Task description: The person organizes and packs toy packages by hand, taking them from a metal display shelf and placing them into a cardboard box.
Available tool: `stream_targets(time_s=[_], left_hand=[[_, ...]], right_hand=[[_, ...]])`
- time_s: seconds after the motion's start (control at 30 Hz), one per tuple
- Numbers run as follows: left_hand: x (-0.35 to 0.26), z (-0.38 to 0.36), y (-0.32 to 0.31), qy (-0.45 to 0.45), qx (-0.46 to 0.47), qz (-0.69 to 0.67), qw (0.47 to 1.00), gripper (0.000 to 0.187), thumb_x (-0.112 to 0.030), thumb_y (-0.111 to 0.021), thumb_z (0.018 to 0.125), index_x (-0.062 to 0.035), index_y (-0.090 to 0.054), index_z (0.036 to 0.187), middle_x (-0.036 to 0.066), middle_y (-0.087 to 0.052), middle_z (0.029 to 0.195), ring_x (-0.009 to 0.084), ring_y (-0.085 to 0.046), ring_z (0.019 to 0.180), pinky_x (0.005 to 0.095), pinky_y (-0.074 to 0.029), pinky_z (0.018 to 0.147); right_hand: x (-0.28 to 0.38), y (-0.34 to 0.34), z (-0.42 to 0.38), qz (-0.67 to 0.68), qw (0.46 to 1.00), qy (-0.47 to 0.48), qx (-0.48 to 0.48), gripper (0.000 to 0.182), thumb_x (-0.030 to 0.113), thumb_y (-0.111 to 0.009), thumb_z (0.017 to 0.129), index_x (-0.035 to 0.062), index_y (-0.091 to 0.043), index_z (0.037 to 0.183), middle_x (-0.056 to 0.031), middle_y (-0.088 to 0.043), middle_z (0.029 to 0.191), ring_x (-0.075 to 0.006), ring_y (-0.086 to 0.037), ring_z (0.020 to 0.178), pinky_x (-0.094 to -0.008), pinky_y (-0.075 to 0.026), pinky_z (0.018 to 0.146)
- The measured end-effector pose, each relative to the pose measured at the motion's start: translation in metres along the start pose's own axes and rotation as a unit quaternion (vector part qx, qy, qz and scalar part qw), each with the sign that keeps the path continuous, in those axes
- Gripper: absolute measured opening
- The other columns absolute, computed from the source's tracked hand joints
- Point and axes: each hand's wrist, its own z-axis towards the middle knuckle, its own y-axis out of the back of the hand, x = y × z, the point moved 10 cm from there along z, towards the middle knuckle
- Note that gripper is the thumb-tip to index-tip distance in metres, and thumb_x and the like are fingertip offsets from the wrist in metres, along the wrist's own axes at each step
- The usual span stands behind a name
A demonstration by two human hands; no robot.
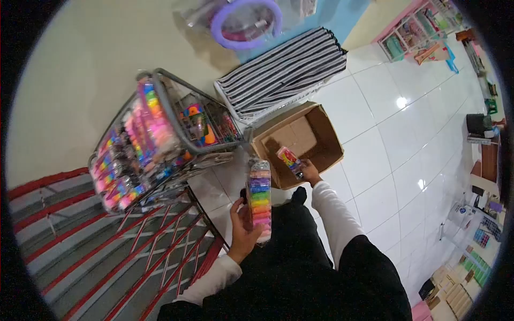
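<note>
Fingers of the left hand (245, 235) are curled around the lower part of a long, clear-wrapped pack (261, 199) of rainbow-coloured pieces, held upright in front of the person's dark clothes. Those of the right hand (309, 172) are closed on the near end of a small red-and-yellow packet (289, 157), which sits over the opening of a cardboard box (325, 137); it is hard to tell whether the packet touches the cardboard. The box stands open on the white tile floor (369, 155). Left of it, a grey-framed basket (184, 125) is crammed with bright packs (152, 120). Beyond the box lies a black-and-white striped cloth (284, 69), and red-edged stairs (80, 235) run along the lower left.
</note>
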Motion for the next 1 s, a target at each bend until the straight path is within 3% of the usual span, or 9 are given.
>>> stream_targets(time_s=[0.1, 0.23, 0.4, 0.53, 0.63, 0.7, 0.8, 0.9, 1.0], left_hand=[[0.1, 0.041, 0.031, 0.051, -0.032, 0.017, 0.998, 0.076, 0.004, -0.06, 0.076, -0.0084, -0.012, 0.134, 0.015, -0.038, 0.126, 0.025, -0.044, 0.116, 0.0384, -0.037, 0.099], [0.168, 0.08, 0.054, 0.102, -0.042, 0.005, 0.994, 0.072, 0.004, -0.059, 0.077, -0.0094, -0.014, 0.133, 0.014, -0.037, 0.128, 0.0244, -0.043, 0.117, 0.0386, -0.036, 0.099], [0.213, 0.112, 0.07, 0.096, -0.013, 0.015, 0.995, 0.074, -0.002, -0.061, 0.077, -0.0102, -0.014, 0.134, 0.014, -0.038, 0.127, 0.0245, -0.042, 0.118, 0.0387, -0.037, 0.098], [0.241, 0.12, 0.081, 0.087, 0.011, 0.037, 0.995, 0.076, -0.005, -0.062, 0.077, -0.0097, -0.013, 0.135, 0.015, -0.037, 0.128, 0.0247, -0.042, 0.117, 0.0392, -0.038, 0.098], [0.251, 0.126, 0.086, 0.1, 0.015, 0.041, 0.994, 0.076, -0.004, -0.061, 0.077, -0.0088, -0.012, 0.135, 0.015, -0.035, 0.129, 0.0252, -0.041, 0.118, 0.0395, -0.038, 0.098], [0.254, 0.131, 0.089, 0.099, 0.012, 0.063, 0.993, 0.076, -0.006, -0.062, 0.078, -0.008, -0.012, 0.135, 0.015, -0.035, 0.129, 0.0256, -0.041, 0.119, 0.04, -0.037, 0.099], [0.264, 0.136, 0.093, 0.072, 0.007, 0.079, 0.994, 0.077, -0.009, -0.065, 0.078, -0.007, -0.012, 0.135, 0.016, -0.035, 0.129, 0.0261, -0.041, 0.119, 0.0402, -0.036, 0.1], [0.251, 0.144, 0.078, 0.068, -0.001, 0.054, 0.996, 0.077, -0.013, -0.067, 0.079, -0.0062, -0.014, 0.135, 0.016, -0.036, 0.128, 0.0264, -0.041, 0.119, 0.0401, -0.035, 0.1], [0.245, 0.161, 0.058, 0.018, 0.006, 0.121, 0.992, 0.074, -0.014, -0.068, 0.078, -0.0057, -0.019, 0.134, 0.016, -0.037, 0.127, 0.0265, -0.041, 0.119, 0.0397, -0.035, 0.099]], right_hand=[[-0.04, -0.035, 0.067, -0.107, 0.99, 0.088, -0.017, 0.037, 0.029, -0.054, 0.084, 0.0101, -0.05, 0.115, -0.0161, -0.063, 0.096, -0.0309, -0.062, 0.087, -0.0374, -0.049, 0.074], [-0.111, -0.071, 0.128, -0.044, 0.999, -0.016, -0.02, 0.038, 0.029, -0.056, 0.082, 0.0103, -0.051, 0.114, -0.0189, -0.062, 0.1, -0.0341, -0.061, 0.091, -0.0378, -0.046, 0.08], [-0.104, -0.079, 0.138, -0.11, 0.988, -0.065, -0.084, 0.05, 0.037, -0.058, 0.077, 0.0123, -0.052, 0.12, -0.0205, -0.061, 0.104, -0.0372, -0.057, 0.101, -0.0411, -0.043, 0.088], [-0.145, -0.107, 0.175, -0.261, 0.957, -0.124, 0.016, 0.056, 0.047, -0.054, 0.079, 0.0094, -0.053, 0.12, -0.0192, -0.06, 0.11, -0.0365, -0.055, 0.106, -0.0429, -0.041, 0.091], [-0.198, -0.14, 0.21, -0.194, 0.975, -0.1, 0.042, 0.057, 0.051, -0.051, 0.081, 0.0056, -0.057, 0.115, -0.0199, -0.059, 0.111, -0.0357, -0.054, 0.107, -0.0431, -0.041, 0.092], [-0.197, -0.153, 0.211, -0.145, 0.984, -0.078, 0.075, 0.057, 0.052, -0.047, 0.083, 0.0036, -0.059, 0.111, -0.0209, -0.059, 0.11, -0.0356, -0.054, 0.107, -0.0423, -0.041, 0.091], [-0.143, -0.124, 0.186, -0.261, 0.962, -0.081, 0.0, 0.057, 0.053, -0.044, 0.085, 0.0029, -0.061, 0.106, -0.0235, -0.058, 0.109, -0.0368, -0.053, 0.109, -0.0407, -0.042, 0.089], [-0.051, -0.101, 0.134, -0.162, 0.985, -0.023, 0.045, 0.06, 0.055, -0.048, 0.084, 0.0037, -0.058, 0.113, -0.0243, -0.059, 0.109, -0.0342, -0.056, 0.106, -0.0383, -0.042, 0.089], [-0.022, -0.111, 0.051, 0.236, 0.959, -0.041, 0.149, 0.066, 0.047, -0.058, 0.082, 0.0043, -0.041, 0.128, -0.0166, -0.053, 0.117, -0.0245, -0.053, 0.106, -0.0344, -0.041, 0.091]])
